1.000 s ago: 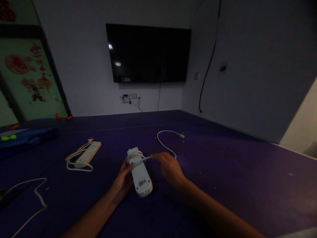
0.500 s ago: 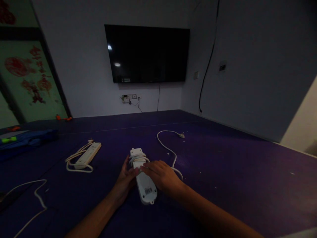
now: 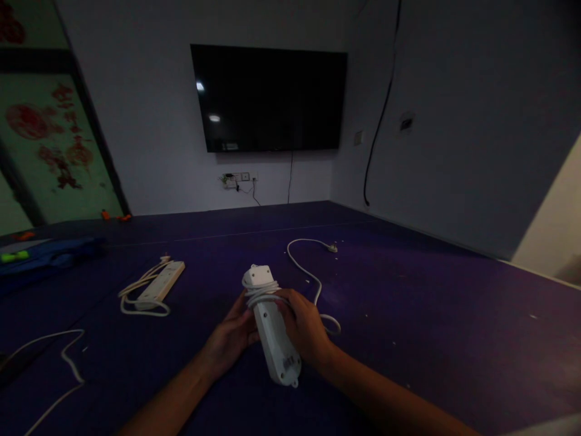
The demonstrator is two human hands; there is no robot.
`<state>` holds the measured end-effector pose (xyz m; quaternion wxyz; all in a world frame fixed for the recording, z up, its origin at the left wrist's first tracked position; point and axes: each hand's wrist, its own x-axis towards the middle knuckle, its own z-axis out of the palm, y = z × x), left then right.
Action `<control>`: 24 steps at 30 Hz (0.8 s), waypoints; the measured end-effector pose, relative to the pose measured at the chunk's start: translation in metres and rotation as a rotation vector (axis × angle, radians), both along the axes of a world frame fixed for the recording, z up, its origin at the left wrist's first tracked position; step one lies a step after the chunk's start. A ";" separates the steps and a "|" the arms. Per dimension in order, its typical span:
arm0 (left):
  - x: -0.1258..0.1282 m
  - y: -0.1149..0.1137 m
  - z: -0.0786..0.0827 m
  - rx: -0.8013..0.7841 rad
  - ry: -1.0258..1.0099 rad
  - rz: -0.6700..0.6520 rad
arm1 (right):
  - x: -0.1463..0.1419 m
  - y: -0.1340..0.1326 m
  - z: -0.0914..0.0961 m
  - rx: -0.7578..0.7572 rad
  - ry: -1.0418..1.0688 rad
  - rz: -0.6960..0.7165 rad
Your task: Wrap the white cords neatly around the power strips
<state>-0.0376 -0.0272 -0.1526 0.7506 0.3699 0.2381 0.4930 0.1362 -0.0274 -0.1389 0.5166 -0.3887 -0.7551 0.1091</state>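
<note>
A white power strip [image 3: 273,339] is lifted a little off the dark purple floor mat [image 3: 408,315], its underside facing up. My left hand [image 3: 231,340] grips its left side. My right hand [image 3: 305,324] wraps round its right side and holds the white cord. Several turns of that cord [image 3: 261,293] are wound round the strip's far end. The rest of the cord trails right and away to a plug [image 3: 333,247] lying on the mat.
A second white power strip [image 3: 158,284] with a bundled cord lies to the left. A loose white cable [image 3: 63,357] runs at the far left. Blue items [image 3: 45,257] sit at the left edge. A black TV [image 3: 270,98] hangs on the wall.
My right hand brought the cord from the far side over the strip and round it. Both hands raised the strip off the mat and tilted it toward me.
</note>
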 end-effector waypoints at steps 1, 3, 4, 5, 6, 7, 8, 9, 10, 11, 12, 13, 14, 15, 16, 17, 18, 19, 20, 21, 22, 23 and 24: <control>0.001 -0.001 0.000 0.005 0.005 0.000 | -0.001 -0.001 0.000 -0.024 0.033 -0.002; 0.002 -0.004 0.001 0.024 0.015 0.003 | -0.002 -0.001 -0.001 -0.062 0.087 0.000; 0.003 -0.004 0.000 0.034 0.020 0.001 | -0.003 -0.001 -0.001 -0.078 0.108 0.004; 0.003 -0.003 0.000 0.044 0.023 -0.001 | -0.004 -0.001 -0.002 -0.094 0.125 0.004; 0.003 -0.003 -0.001 0.052 0.023 0.005 | -0.004 0.000 -0.002 -0.109 0.138 0.004; 0.004 -0.001 -0.001 0.058 0.022 0.021 | -0.005 0.000 -0.003 -0.125 0.151 0.005; 0.004 0.000 -0.002 0.060 0.020 0.045 | -0.005 0.000 -0.003 -0.142 0.166 0.009; 0.004 0.001 -0.004 0.059 0.020 0.075 | -0.005 0.000 -0.003 -0.156 0.180 0.016; 0.004 0.003 -0.005 0.053 0.021 0.102 | -0.005 0.000 -0.003 -0.167 0.194 0.027; 0.004 0.004 -0.006 0.044 0.022 0.121 | -0.004 0.000 -0.003 -0.174 0.206 0.042; 0.004 0.006 -0.007 0.035 0.022 0.127 | -0.004 0.000 -0.003 -0.176 0.214 0.057; 0.003 0.007 -0.008 0.026 0.022 0.120 | -0.004 0.000 -0.003 -0.175 0.220 0.072; 0.003 0.008 -0.009 0.021 0.020 0.110 | -0.003 0.000 -0.003 -0.171 0.223 0.089; 0.003 0.009 -0.010 0.020 0.022 0.095 | -0.003 0.000 -0.003 -0.165 0.228 0.103; 0.002 0.010 -0.010 0.025 0.027 0.082 | -0.003 -0.001 -0.003 -0.159 0.233 0.119; 0.002 0.010 -0.010 0.037 0.034 0.073 | -0.004 -0.001 -0.003 -0.149 0.237 0.137; 0.002 0.011 -0.010 0.050 0.044 0.068 | -0.004 -0.001 -0.003 -0.135 0.241 0.156; 0.002 0.010 -0.010 0.063 0.055 0.068 | -0.005 -0.001 -0.003 -0.122 0.242 0.177; 0.002 0.010 -0.009 0.071 0.065 0.074 | -0.005 -0.001 -0.003 -0.115 0.245 0.202; 0.003 0.009 -0.008 0.072 0.072 0.084 | -0.006 -0.002 -0.004 -0.113 0.249 0.228; 0.003 0.008 -0.007 0.065 0.074 0.095 | -0.006 -0.002 -0.004 -0.116 0.254 0.254; 0.003 0.007 -0.006 0.052 0.073 0.100 | -0.007 -0.003 -0.004 -0.120 0.256 0.275; 0.003 0.006 -0.004 0.036 0.065 0.097 | -0.007 -0.004 -0.004 -0.125 0.255 0.290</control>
